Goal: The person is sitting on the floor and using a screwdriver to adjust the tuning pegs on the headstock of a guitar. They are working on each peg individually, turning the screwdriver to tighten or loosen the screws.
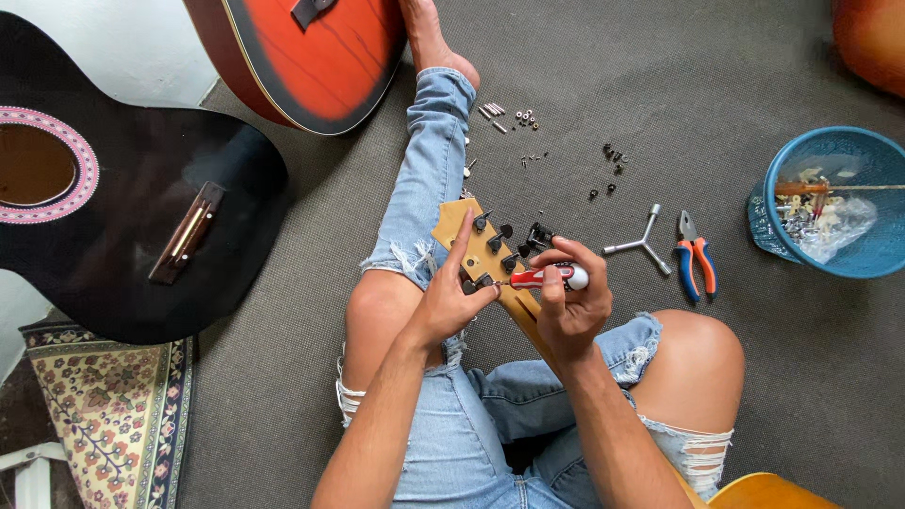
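Guitar headstock [476, 247] worked with a screwdriver [551, 277]

Screwdriver is pinched by right hand [570, 300]; headstock is gripped by left hand [451, 294]; pliers [696, 259] at three o'clock.

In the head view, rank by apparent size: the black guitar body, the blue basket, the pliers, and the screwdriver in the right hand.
1. Black guitar body, by far the largest, though cut off at the left edge.
2. Blue basket, also cut off at the right.
3 and 4. Pliers and screwdriver look much alike; the right hand hides part of the screwdriver, so no ranking.

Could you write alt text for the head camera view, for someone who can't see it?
A seated person's right hand drives a red-handled screwdriver at a guitar headstock steadied by the left hand; pliers lie on grey carpet.
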